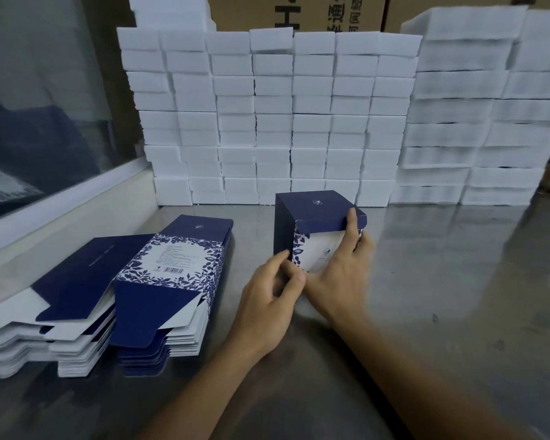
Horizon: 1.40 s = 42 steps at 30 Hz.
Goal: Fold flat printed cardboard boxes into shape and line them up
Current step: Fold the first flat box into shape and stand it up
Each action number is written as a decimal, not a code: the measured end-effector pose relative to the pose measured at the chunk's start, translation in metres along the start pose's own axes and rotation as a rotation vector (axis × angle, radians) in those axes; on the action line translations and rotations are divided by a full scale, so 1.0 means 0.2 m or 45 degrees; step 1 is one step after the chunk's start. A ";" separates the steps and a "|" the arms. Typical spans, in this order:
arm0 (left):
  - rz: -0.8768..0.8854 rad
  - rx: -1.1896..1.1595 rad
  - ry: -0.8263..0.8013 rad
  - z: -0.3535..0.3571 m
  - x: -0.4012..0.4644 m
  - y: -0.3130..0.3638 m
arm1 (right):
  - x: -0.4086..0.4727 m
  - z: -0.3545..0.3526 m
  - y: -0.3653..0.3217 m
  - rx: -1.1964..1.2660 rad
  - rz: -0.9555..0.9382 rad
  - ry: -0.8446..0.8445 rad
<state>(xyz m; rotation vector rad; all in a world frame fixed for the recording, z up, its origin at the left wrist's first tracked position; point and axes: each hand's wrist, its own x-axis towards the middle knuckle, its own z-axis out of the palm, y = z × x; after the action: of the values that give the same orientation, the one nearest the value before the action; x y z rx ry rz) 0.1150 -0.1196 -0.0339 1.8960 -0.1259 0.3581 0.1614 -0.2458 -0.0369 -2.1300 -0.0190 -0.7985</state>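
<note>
At centre frame an erected navy box (315, 230) stands on the steel table (442, 265); the right hand (340, 274) grips its front face, the left hand (267, 300) pinches its lower left corner; flat box stacks (108, 296) lie lower left; white foam blocks (283, 122) fill the upper frame.

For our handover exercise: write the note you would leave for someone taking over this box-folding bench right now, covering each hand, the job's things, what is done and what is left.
Left hand: pinches the lower near corner of the upright box.
Right hand: grips the box's front, fingers up on the navy top flap.
The box stands formed on the metal table, before the wall of white blocks.
Stacks of flat boxes lie to the left.
Done: one box shaped.
Left: finish and place it; fold the stacks; no line is visible yet.
</note>
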 end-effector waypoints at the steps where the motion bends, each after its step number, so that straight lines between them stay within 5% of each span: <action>1: -0.019 -0.025 0.084 0.00 0.01 0.00 | 0.02 0.04 -0.01 -0.024 0.022 -0.011; 5: -0.153 -0.316 0.360 -0.04 0.03 0.00 | 0.13 0.21 -0.07 -0.120 0.070 -0.051; 10: -0.166 -0.446 0.438 -0.02 0.04 0.02 | 0.29 0.42 -0.12 -0.170 0.039 -0.106; 20: -0.158 -0.418 0.451 0.00 0.06 -0.02 | 0.50 0.73 -0.13 -0.311 -0.069 -0.177; 27: -0.149 -0.423 0.442 0.00 0.06 -0.03 | 0.52 0.77 -0.08 -0.490 -0.109 -0.480; 32: -0.139 -0.356 0.420 0.00 0.07 -0.03 | 0.49 0.72 -0.07 -0.470 0.010 -0.470; 42: -0.123 -0.054 0.333 -0.01 0.07 -0.04 | 0.31 0.40 -0.01 0.350 0.263 -0.355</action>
<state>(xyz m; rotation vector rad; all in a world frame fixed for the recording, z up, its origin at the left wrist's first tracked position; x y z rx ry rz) 0.1303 -0.1131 -0.0353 1.7890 0.1314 0.5289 0.2535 -0.2026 -0.0372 -1.9276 -0.0515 -0.3519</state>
